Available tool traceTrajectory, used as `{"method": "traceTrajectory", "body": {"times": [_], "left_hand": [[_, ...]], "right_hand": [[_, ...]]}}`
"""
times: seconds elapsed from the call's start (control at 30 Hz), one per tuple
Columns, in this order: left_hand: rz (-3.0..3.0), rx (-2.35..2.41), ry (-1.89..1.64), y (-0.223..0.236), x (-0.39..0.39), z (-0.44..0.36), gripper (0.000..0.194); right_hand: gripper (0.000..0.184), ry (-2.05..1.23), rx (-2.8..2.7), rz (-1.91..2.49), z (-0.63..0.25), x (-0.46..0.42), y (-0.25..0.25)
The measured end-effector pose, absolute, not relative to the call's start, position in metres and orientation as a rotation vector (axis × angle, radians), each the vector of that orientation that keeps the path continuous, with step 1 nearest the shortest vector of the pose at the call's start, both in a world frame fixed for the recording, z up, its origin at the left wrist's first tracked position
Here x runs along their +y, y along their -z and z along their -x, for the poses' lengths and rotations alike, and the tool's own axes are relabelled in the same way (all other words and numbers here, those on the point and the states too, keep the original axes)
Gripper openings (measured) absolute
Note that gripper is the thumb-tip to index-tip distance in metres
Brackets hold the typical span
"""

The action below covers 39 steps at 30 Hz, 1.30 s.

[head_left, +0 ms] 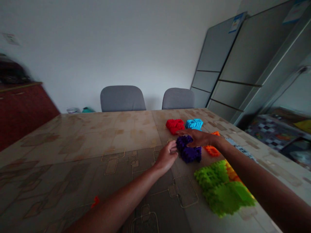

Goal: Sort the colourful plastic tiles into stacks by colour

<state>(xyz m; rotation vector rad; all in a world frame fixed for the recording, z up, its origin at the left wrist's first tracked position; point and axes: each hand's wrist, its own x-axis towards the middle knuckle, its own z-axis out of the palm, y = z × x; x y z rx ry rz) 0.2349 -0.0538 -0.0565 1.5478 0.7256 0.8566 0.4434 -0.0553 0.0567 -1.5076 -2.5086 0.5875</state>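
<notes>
A pile of purple interlocking blocks (188,152) lies on the patterned table (97,136). My right hand (198,137) rests on top of the purple pile, fingers stretched over it. My left hand (167,156) touches the pile's left side with its fingers curled against the blocks. Behind them sit a red block pile (175,125) and a light blue block pile (194,123). Orange blocks (212,150) show just right of my right wrist. A large green block pile (222,187) lies nearer to me, under my right forearm.
Two grey chairs (122,98) (178,98) stand at the table's far edge. Tall grey cabinets (233,64) fill the right. A dark red sideboard (21,110) is at the left. A small red piece (95,201) lies near my left forearm.
</notes>
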Motion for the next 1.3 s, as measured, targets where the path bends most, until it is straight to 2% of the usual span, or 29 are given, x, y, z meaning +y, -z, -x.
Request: {"method": "traceTrajectory", "body": {"times": [0.3, 0.4, 0.77, 1.03, 1.3], "left_hand": [[-1.498, 0.726, -0.818, 0.049, -0.055, -0.233, 0.036], [-1.488, 0.766, -0.792, 0.048, -0.063, -0.227, 0.035], [-1.434, 0.836, -0.611, 0.045, -0.103, -0.225, 0.039], [-1.537, 0.865, -0.707, 0.046, -0.101, -0.228, 0.036], [-1.623, 0.806, -0.744, 0.045, -0.107, -0.234, 0.034]], "right_hand": [[0.027, -0.393, -2.454, 1.654, -0.460, -0.082, -0.078], [0.020, -0.401, -2.484, 1.700, -0.462, -0.099, -0.077], [0.018, -0.437, -2.501, 1.813, -0.449, -0.122, -0.062], [0.018, -0.322, -2.425, 1.902, -0.452, -0.118, -0.060], [0.019, -0.371, -2.450, 1.900, -0.448, -0.120, -0.060]]}}
